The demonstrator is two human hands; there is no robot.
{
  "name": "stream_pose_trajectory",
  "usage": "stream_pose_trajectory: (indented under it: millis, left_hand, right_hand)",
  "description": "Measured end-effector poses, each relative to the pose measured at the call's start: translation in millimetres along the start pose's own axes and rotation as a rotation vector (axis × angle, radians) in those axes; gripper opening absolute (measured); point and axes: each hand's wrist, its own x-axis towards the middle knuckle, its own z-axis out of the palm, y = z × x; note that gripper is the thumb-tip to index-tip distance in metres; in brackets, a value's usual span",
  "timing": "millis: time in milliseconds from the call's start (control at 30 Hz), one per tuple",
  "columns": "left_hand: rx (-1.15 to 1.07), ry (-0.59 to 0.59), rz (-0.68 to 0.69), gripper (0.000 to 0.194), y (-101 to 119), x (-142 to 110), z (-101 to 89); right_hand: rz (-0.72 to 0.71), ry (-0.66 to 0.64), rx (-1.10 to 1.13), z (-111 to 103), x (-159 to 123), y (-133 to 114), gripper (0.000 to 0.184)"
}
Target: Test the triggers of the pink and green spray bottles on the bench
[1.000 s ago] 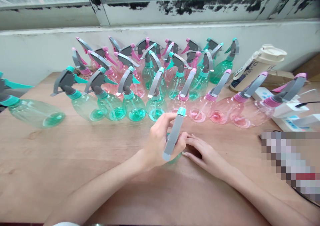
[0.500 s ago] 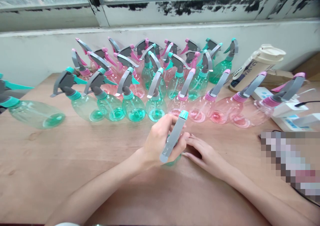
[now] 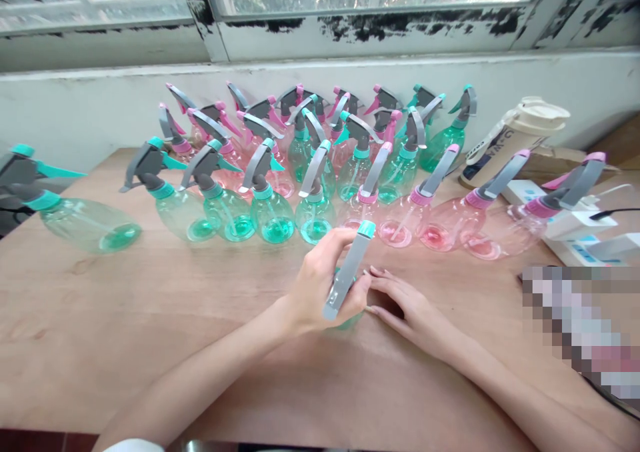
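My left hand (image 3: 320, 282) is closed round the grey and teal trigger head (image 3: 347, 272) of a green spray bottle (image 3: 350, 319) that stands on the wooden table (image 3: 150, 319). Most of that bottle is hidden under my hand. My right hand (image 3: 407, 305) lies flat on the table just to its right, fingers stretched out and touching the bottle's base. Several green and pink spray bottles (image 3: 273, 212) stand in rows behind my hands.
A green spray bottle (image 3: 75, 219) stands apart at the far left. A cream lidded tumbler (image 3: 510, 139) leans at the back right beside white power strips (image 3: 575, 229). A blurred patch (image 3: 580, 325) covers the near right. A painted sill and window (image 3: 320, 52) run behind.
The view has tipped down a little. My left hand has turned the trigger head slightly, its lower end swinging left. My right hand has stayed put.
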Motion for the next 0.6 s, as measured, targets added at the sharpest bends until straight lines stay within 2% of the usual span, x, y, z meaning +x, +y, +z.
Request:
stream_pose_trajectory:
  millis: [133,267,467,533,600]
  left_hand:
    - [0.036,-0.017,-0.024,0.036,4,-5,-5.6]
    - [0.132,0.002,-0.155,0.033,14,-21,-30.5]
    - [0.3,0.302,-0.502,0.011,18,-70,-103.3]
    - [0.357,0.426,-0.593,0.011,13,-89,-131.8]
    - [0.45,0.541,-0.626,0.017,3,-106,-160.3]
  right_hand:
    - [-0.001,0.007,-0.018,3,-3,2,0.042]
    - [0.0,0.038,-0.057,9,-7,9,0.044]
    - [-0.007,0.101,-0.119,18,-13,23,0.042]
    - [-0.007,0.124,-0.148,20,-15,26,0.042]
    - [0.012,0.141,-0.164,22,-19,30,0.043]
